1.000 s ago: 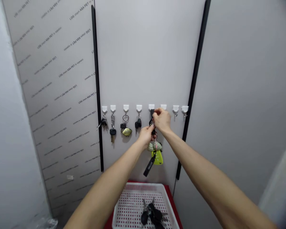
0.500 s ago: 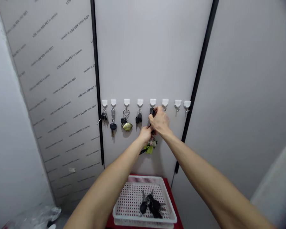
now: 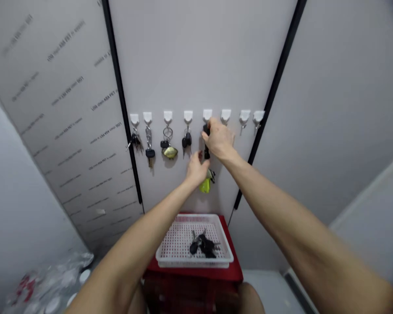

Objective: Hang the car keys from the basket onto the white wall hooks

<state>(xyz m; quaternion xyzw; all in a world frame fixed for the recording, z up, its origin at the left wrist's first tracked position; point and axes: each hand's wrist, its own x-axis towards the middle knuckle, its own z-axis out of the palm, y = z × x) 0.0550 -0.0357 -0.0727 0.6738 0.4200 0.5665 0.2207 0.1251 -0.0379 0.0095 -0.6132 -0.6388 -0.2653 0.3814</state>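
My right hand (image 3: 220, 138) is closed on the upper end of a black strap (image 3: 206, 151) just below a white wall hook (image 3: 207, 114); its fingertips partly hide the hook's lower end. From the strap hangs a bunch with a yellow-green tag (image 3: 205, 185) and small keys (image 3: 211, 175). Beside the strap's lower part, my left hand (image 3: 196, 171) has its thumb and fingers apart. Whether the strap's loop sits on the hook is hidden behind my right hand.
Keys hang on hooks to the left, including a ring with a gold fob (image 3: 170, 152). Bare hooks (image 3: 245, 115) continue rightward. Below, a white basket (image 3: 163, 261) holding black-headed keys (image 3: 205, 245) stands on a red surface (image 3: 234, 271). Clear plastic bags (image 3: 57, 279) lie lower left.
My left hand has loosened from the strap and opened beside it. My right hand remains at the strap's top. The view has tilted down, so the hooks and basket appear higher.
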